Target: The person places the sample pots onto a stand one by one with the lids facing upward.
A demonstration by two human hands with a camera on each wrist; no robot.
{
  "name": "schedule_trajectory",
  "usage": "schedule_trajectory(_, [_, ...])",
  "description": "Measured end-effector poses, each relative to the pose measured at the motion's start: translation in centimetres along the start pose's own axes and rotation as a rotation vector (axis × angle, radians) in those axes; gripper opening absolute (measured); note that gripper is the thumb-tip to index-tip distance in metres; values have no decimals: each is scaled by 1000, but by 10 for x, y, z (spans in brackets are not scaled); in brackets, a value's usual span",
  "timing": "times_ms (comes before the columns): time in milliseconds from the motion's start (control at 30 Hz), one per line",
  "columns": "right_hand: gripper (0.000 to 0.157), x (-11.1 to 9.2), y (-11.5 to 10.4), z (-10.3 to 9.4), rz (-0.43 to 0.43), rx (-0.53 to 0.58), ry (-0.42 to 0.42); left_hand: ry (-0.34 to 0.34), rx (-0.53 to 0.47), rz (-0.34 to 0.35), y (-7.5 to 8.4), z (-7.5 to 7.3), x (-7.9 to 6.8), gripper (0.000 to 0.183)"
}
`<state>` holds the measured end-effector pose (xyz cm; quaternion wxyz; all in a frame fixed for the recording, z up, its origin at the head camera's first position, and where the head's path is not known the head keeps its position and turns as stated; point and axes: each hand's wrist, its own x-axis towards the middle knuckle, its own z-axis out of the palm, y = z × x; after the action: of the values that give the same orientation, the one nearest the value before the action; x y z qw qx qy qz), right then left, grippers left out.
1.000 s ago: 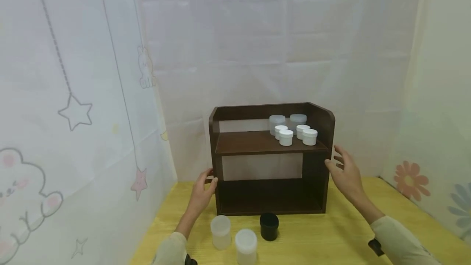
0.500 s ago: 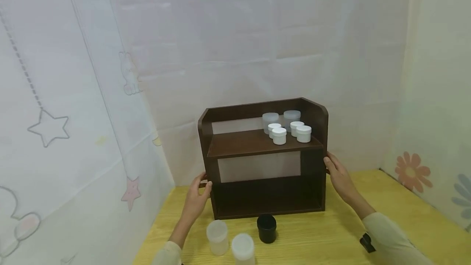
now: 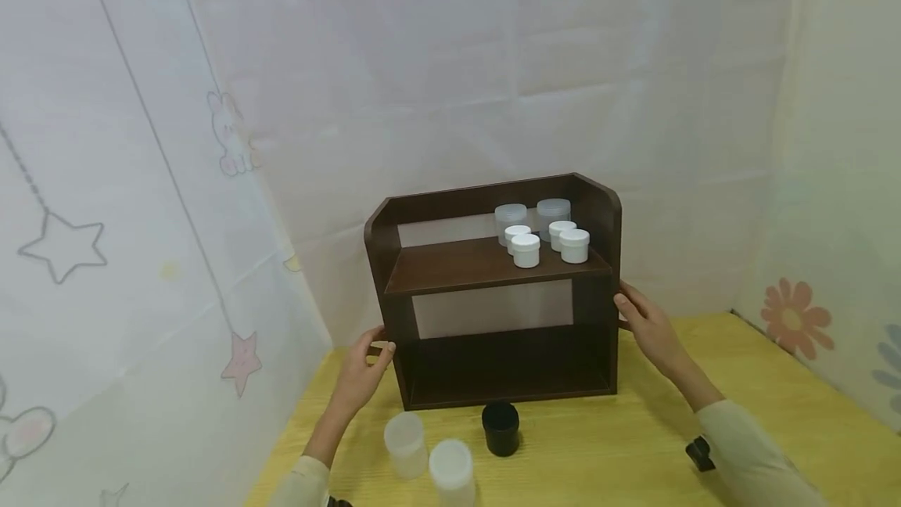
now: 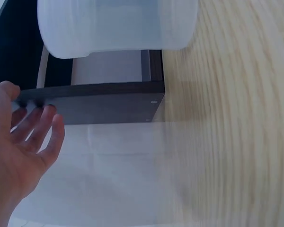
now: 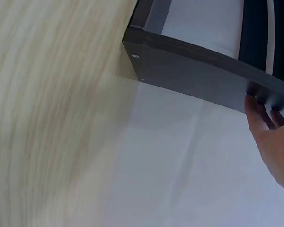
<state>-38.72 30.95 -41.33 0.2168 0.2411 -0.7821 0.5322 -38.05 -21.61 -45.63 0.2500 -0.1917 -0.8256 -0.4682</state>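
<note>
A dark brown two-tier shelf (image 3: 450, 266) stands on the yellow table. My left hand (image 3: 359, 375) is at its left side panel, thumb by the front edge; in the left wrist view the fingertips touch the outer face of that panel (image 4: 104, 105). On the other side, my right hand (image 3: 656, 336) has its thumb at the right panel's front edge, and straight fingers reach its outer face (image 5: 194, 78) in the right wrist view. Several small white lidded jars (image 3: 525, 251) sit at the right of the upper tier, with two taller translucent jars (image 3: 511, 219) behind them.
Before the shelf stand a black jar (image 3: 500, 430), a frosted jar (image 3: 406, 446) and another frosted jar (image 3: 453, 469) cut by the frame's lower edge. Pale cloth walls (image 3: 422, 100) close in the back and both sides of the table (image 3: 584, 444).
My right hand has come in from beside the shelf to touch its right panel. The left hand stays at the left panel. The head view has tilted and shifted.
</note>
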Motion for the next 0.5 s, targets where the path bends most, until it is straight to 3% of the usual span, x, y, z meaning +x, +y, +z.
schedule_trajectory(133, [53,0,-1,-2,1,-6,-24,-47,15,15,6,-14,-11,40])
schedule_trajectory(267, [54,2,-1,-3,-1,-60,-58,-120,31,-22,10,-27,-37,33])
schedule_trajectory(500, [57,2,-2,-5,6,-67,-75,-429,79,-87,16,-41,-79,40])
